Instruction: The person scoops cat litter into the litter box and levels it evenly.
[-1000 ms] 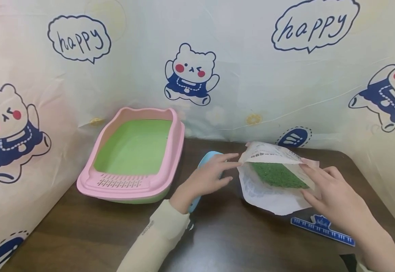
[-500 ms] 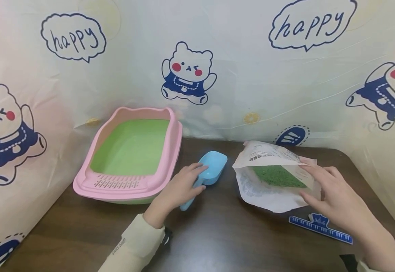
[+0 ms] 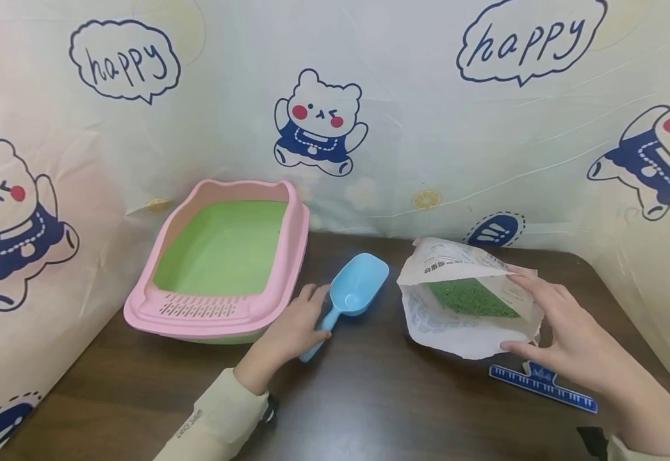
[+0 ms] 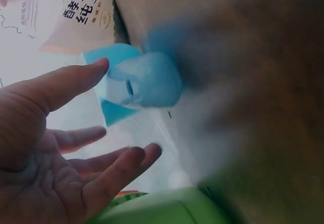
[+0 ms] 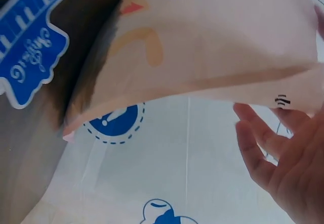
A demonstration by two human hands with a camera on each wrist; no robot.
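A light blue scoop (image 3: pixel 358 285) lies on the table, its handle angled toward me. Beside that handle is my left hand (image 3: pixel 285 333), thumb close to it in the head view. In the left wrist view its fingers (image 4: pixel 119 176) are spread, with the scoop (image 4: pixel 152 80) beyond them. A white printed bag (image 3: pixel 456 342) gapes toward me, showing green granules (image 3: pixel 473 298) inside. My right hand (image 3: pixel 577 346) holds the bag's right side, thumb at the lower lip and fingers at the upper edge. The right wrist view has the fingers (image 5: pixel 253 158) curled behind the bag (image 5: pixel 212 42).
A litter tray with a pink rim (image 3: pixel 297 256) and green base stands at the left. In front of the bag lies a blue piano-key clip (image 3: pixel 542 387). The dark wooden table (image 3: pixel 369 410) is backed by a bear-print cloth (image 3: pixel 416 128).
My left hand has left the bag's left edge, passed over the scoop and come down left of its handle. The scoop now shows fully; the right hand stays at the bag, its thumb slightly lower.
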